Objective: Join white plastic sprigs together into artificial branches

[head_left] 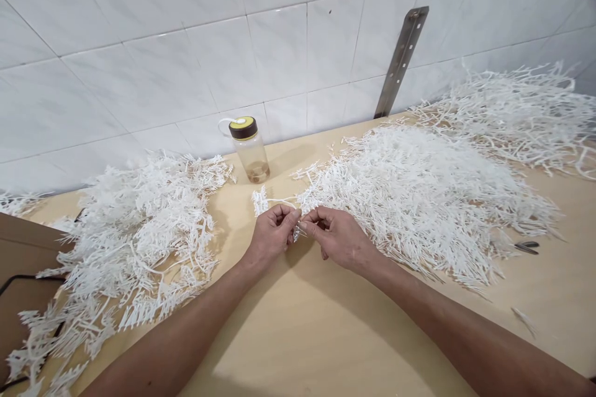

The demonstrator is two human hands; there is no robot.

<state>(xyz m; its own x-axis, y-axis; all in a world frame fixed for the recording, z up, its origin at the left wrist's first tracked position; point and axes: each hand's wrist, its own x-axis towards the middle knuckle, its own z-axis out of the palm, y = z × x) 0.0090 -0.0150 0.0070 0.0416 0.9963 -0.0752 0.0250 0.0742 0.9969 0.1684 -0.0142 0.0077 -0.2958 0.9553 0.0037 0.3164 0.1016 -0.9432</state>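
Note:
My left hand (271, 232) is closed, thumb against fingertips, on a white branched sprig (259, 201) that looks like plastic. The sprig's stem curves out past the knuckles, and its small prongs show to the left and beneath the fingers. Close beside it, my right hand (343, 237) pinches small white prongs at the near end of the sprig; exactly what lies between those fingertips is partly hidden. Just behind and right of the hands spreads a large heap of loose thin white pieces (419, 192).
A pile of branched white sprigs (149, 223) lies left, beside a brown cardboard box (28, 242). More bare white branches (516, 111) rest at back right. A bottle (251, 152) and metal bracket (401, 62) stand near the tiled wall. A dark-handled tool (527, 247) lies right.

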